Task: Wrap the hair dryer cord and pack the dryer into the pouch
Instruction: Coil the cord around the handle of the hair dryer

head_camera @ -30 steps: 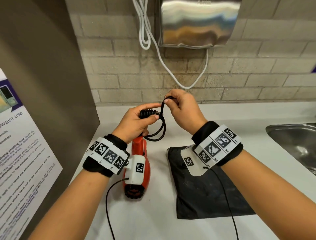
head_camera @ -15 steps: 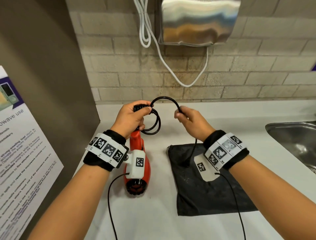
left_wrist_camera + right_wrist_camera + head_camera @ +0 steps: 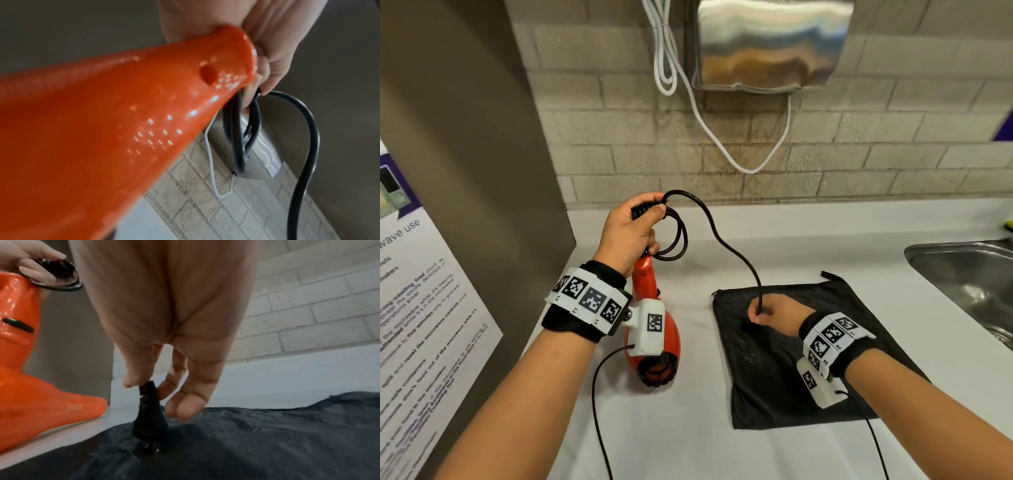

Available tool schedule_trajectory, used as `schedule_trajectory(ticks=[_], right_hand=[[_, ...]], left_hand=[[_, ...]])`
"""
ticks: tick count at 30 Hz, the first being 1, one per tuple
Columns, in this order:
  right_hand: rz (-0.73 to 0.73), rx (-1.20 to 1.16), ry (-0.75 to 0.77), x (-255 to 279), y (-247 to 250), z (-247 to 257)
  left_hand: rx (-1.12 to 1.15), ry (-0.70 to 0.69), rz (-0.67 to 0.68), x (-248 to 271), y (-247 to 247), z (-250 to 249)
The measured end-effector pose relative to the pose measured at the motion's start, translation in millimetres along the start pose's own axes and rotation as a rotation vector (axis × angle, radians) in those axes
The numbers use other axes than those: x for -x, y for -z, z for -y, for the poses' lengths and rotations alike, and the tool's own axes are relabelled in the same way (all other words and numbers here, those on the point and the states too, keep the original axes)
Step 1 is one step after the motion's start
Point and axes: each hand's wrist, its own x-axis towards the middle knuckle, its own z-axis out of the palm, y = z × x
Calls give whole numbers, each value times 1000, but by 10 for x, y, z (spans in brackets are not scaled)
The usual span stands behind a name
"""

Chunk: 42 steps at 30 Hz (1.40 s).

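Gripping dryer [image 3: 654,329] handle, coils: left hand [image 3: 631,233]; right hand [image 3: 774,313] pinching plug [image 3: 149,412], prongs seemingly touching pouch [image 3: 825,394].

Hair dryers: I count one, orange hair dryer [image 3: 654,329].
Cords on it: one black cord [image 3: 726,236], ending in one plug [image 3: 149,412].
Loops of cord gathered so far: I make out about two or three; I cannot tell exactly.
Pouches: one black pouch [image 3: 791,370] on the bench [image 3: 688,438].
Hands I see working: two, left hand [image 3: 630,233] and right hand [image 3: 774,313].
Sinks: one sink [image 3: 969,277].
Wall dryers: one steel wall dryer [image 3: 770,44].
Posters: one poster [image 3: 421,325].
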Motion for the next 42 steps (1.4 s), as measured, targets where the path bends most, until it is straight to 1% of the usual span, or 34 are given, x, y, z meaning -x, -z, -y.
schedule_trajectory(ticks=[2,5,8,11,12,13,15,17,20,23,25,27,29,30,34,36,38,42], right_hand=[[-70,-1,1,4,29,43],[-279,-181,115,-21,106,191],[-469,-379,323,21,211,482],[-595,-464,600,133,269,807],[-627,-479,656,165,269,897],[-651,-479,688,188,263,964],[-700,-407,713,202,248,1043],[-768,-331,747,194,231,1050],[-876,-292,842,176,188,1040],[-846,-367,846,170,158,1113],[-811,-318,823,155,150,1169],[-836,-230,774,111,154,1209],[-898,-217,722,47,192,1232],[-906,-230,707,16,217,1243],[-873,-232,718,-44,260,1304],[-816,-281,660,-78,274,1334],[-687,-298,570,-117,268,1339],[-556,-241,560,-123,195,1254]], left_hand=[[0,9,15,18,-4,-14],[-8,8,30,50,-30,-23],[-27,4,42,66,-56,-21],[-27,18,46,61,-76,-13],[-25,25,43,55,-82,-10],[-26,30,40,51,-87,-3],[-34,25,38,46,-92,1],[-33,21,25,48,-82,0],[-32,17,5,55,-53,-13],[-44,18,24,62,-71,-4],[-65,8,47,64,-96,9],[-89,-9,73,71,-122,15],[-95,-5,89,80,-143,19],[-96,0,94,84,-148,20],[-114,3,139,106,-191,35],[-101,17,188,132,-232,40],[-86,30,215,139,-249,44],[-65,18,189,77,-176,28]])
